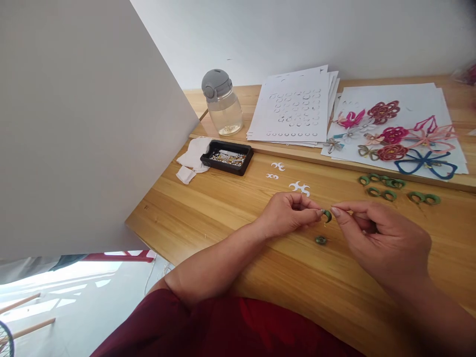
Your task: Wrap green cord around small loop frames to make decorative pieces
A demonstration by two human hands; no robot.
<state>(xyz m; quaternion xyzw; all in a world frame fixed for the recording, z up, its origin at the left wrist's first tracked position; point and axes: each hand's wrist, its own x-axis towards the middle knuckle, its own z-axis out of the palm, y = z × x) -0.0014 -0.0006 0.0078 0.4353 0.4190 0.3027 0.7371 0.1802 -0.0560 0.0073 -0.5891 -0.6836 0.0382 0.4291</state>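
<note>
My left hand (290, 214) pinches a small green thread-wrapped crescent (327, 216) between thumb and fingertips, above the table. A short yellowish strand hangs below the crescent. Close to its right side, my right hand (386, 240) is closed in a pinch; whatever lies between its fingertips is too small to make out. On the wood beneath the hands lies a small round green spool (321, 240). Several finished-looking green crescents (388, 196) rest in groups beyond my right hand. White crescent cutouts (299, 188) lie just past my left hand.
A black tray (245, 167) of mixed beads stands at the left beside white cloth (195, 152). Behind it is a bottle (225, 111) with a grey lid. Cut paper sheets (293, 104) and colourful wrapped flowers (394, 135) occupy the raised ledge. A grey panel (82, 124) borders the table's left.
</note>
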